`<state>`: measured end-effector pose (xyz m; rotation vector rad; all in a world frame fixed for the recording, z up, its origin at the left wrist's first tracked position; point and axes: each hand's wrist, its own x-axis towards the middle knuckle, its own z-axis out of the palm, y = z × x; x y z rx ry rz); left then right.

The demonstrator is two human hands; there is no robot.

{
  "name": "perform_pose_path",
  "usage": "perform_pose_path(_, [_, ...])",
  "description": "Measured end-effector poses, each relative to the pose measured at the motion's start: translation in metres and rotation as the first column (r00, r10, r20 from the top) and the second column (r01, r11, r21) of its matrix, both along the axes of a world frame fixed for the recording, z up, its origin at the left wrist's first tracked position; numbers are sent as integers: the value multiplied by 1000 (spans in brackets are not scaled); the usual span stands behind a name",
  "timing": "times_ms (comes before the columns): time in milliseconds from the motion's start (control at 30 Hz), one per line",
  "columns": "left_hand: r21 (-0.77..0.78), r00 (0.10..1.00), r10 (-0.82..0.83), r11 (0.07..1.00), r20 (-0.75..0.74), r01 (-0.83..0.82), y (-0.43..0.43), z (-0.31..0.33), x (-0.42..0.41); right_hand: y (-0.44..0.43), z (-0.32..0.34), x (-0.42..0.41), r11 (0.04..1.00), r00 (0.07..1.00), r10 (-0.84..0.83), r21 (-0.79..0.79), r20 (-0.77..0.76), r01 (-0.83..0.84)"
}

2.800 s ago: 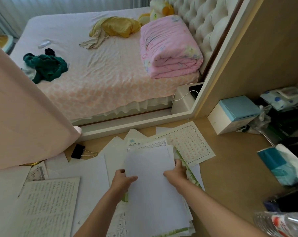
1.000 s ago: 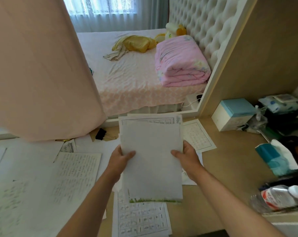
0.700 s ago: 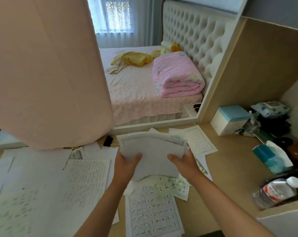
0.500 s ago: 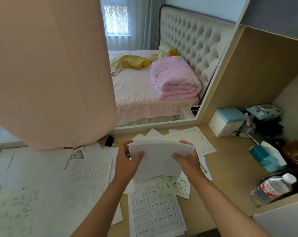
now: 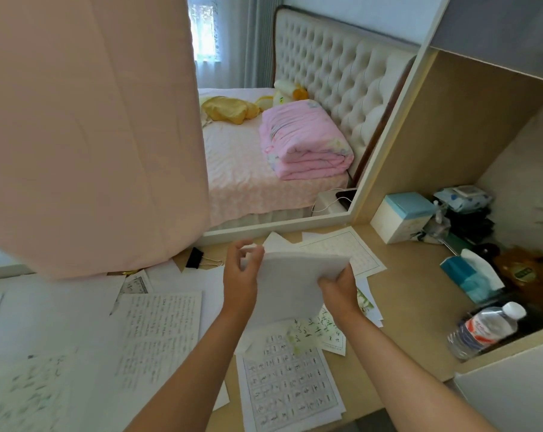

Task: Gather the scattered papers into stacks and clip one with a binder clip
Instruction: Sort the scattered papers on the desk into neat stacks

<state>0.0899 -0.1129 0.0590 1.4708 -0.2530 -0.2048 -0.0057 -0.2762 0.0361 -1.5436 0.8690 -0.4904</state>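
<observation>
A stack of white papers [image 5: 290,286] stands on its lower edge over the desk, tilted away from me. My right hand [image 5: 338,289] grips its right edge. My left hand [image 5: 240,277] is at the stack's upper left corner, its fingers loosely spread there. A black binder clip [image 5: 194,258] with wire handles lies on the desk to the left of my left hand, apart from it. Loose sheets lie around: a grid sheet [image 5: 287,388] below the stack, handwritten pages [image 5: 158,328] at left, another grid sheet [image 5: 348,251] behind.
A pink curtain [image 5: 89,132] hangs over the desk's left back part. At right stand a blue-lidded box [image 5: 401,218], a tissue pack [image 5: 469,275] and a water bottle [image 5: 482,330]. Behind the desk lies a bed with a folded pink quilt [image 5: 304,141].
The stack was lifted off the desk, held upright, then lowered onto its edge. My left hand has shifted from the stack's left side up to its top corner and loosened.
</observation>
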Motion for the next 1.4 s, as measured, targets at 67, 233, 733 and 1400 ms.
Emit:
perform_pose_path(67, [-5, 997, 69, 998, -36, -69, -8, 6, 4, 4, -6, 1, 1000, 1000, 19, -8, -21, -19])
perform_pose_path(233, [-10, 994, 107, 994, -21, -108, -7, 7, 16, 3, -15, 4, 999, 999, 21, -26, -49, -23])
perform_pose_path(733, [227, 998, -17, 974, 61, 3, 2, -29, 8, -4, -33, 4, 998, 992, 45, -36, -120, -49])
perform_pose_path(1400, [597, 998, -58, 800, -5, 49, -6, -69, 9, -14, -47, 1, 986, 972, 127, -79, -196, -144])
